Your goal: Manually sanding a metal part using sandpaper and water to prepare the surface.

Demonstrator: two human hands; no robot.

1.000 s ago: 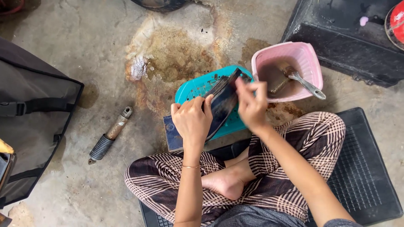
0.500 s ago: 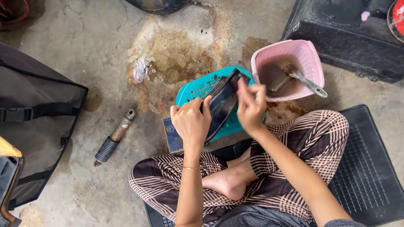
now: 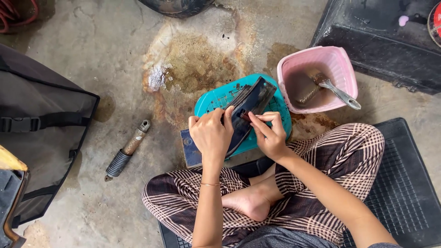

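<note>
Both of my hands are on a dark curved plastic panel [image 3: 248, 112] that leans tilted over a teal basket [image 3: 216, 98] on the concrete floor [image 3: 92, 55]. My left hand [image 3: 211, 135] is wrapped around its lower edge, fingers closed on it. My right hand [image 3: 271, 135] pinches something small against the panel's face; I cannot tell what. Just beside the basket stands a pink tub [image 3: 342, 69] of murky water with a metal tool [image 3: 337, 92] in it. A shock absorber [image 3: 126, 151] lies well apart to my left.

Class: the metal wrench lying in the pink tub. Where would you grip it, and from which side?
Grip the wrench by its handle end, which sticks out over the rim of the pink tub at its lower right. Come from that side, probably with the right hand; the other end lies in murky brown liquid.
</note>
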